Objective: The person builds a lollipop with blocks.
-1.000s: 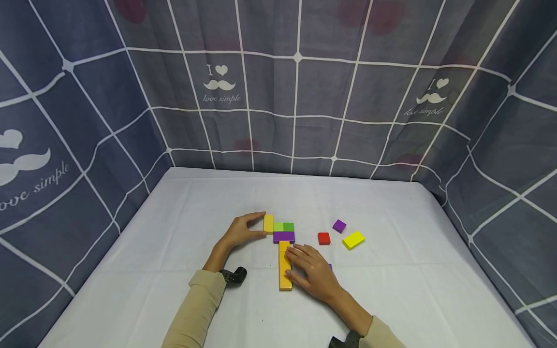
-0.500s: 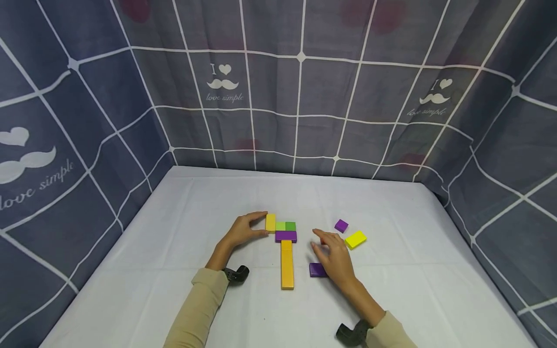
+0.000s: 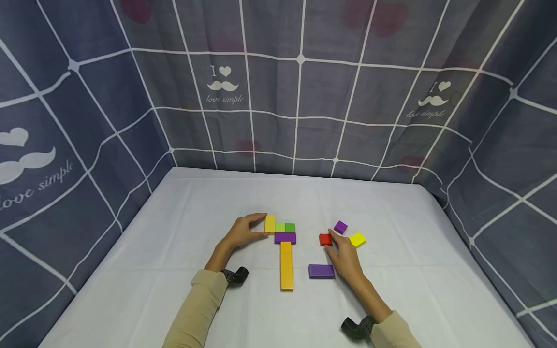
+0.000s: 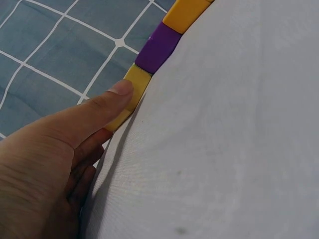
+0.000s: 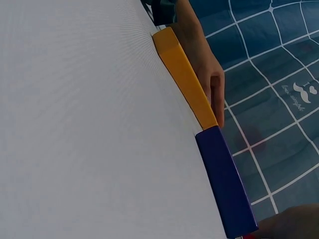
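Observation:
My left hand (image 3: 241, 231) pinches an upright-lying yellow block (image 3: 270, 224) between thumb and forefinger; in the left wrist view the thumb presses on the yellow block's side (image 4: 134, 94). Against that block sit a light green block (image 3: 280, 227) and a darker green block (image 3: 289, 227), with a purple block (image 3: 285, 238) below them. A long orange-yellow column (image 3: 286, 270) runs from the purple block toward me. My right hand (image 3: 345, 256) has thumb and forefinger at the near and far sides of a small red block (image 3: 324, 239), which is mostly hidden in the right wrist view.
A long purple block (image 3: 321, 271) lies between the column and my right forearm. Beyond the right hand are a small purple block (image 3: 341, 227) and a bright yellow block (image 3: 358, 239). White cloth (image 3: 209, 193) covers the table, with a grey checked curtain (image 3: 270, 135) around it.
My right hand has left the orange-yellow column and moved right to the red block, uncovering the long purple block. My left hand stays at the yellow block.

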Available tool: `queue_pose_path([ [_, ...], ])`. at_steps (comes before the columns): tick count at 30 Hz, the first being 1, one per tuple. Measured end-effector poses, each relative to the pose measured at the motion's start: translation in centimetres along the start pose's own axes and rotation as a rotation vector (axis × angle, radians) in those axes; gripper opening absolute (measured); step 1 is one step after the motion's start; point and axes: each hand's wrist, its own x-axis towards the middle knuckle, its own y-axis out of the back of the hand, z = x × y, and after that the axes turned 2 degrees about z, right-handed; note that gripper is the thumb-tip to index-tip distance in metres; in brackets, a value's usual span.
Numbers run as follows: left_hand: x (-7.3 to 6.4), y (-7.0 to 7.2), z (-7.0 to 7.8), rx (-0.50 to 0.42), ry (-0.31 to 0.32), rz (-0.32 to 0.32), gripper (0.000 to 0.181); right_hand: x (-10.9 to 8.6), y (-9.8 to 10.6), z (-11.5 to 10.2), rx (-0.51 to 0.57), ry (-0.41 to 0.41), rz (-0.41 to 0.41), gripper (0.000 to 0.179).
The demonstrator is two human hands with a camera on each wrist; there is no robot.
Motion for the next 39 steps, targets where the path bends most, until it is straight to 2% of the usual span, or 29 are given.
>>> queue_pose_path([
  [5,0.1,-0.4,-0.2,0.009,-0.01,-0.002,0.067,-0.2,0.3,0.2,0.027,0.01,0.054,0.037],
  [13,-0.2,-0.3,-0.3,0.003,-0.008,0.008,0.066,0.1,0.5,-0.6,0.047,-0.005,0.028,0.034],
  [20,-0.5,0.1,-0.4,0.011,0.012,0.015,0.065,1.9,0.7,-2.0,0.063,-0.05,-0.005,0.032],
  [24,-0.6,0.1,-0.5,0.03,0.017,0.014,0.065,3.9,0.6,-3.1,0.113,-0.034,-0.003,0.032],
  [29,-0.6,0.1,-0.4,0.026,0.005,0.02,0.065,6.7,-0.6,-4.1,0.214,0.008,0.025,0.032],
  [34,-0.5,0.1,-0.3,0.021,-0.002,0.025,0.064,8.6,-3.0,-4.5,0.36,0.031,0.021,0.032],
  [36,-0.4,0.0,-0.3,0.019,-0.002,0.021,0.064,8.9,-4.0,-4.6,0.357,0.03,0.01,0.032],
  [39,-0.4,-0.1,-0.2,0.017,-0.005,0.014,0.064,8.9,-5.1,-4.7,0.297,0.014,-0.017,0.033],
])
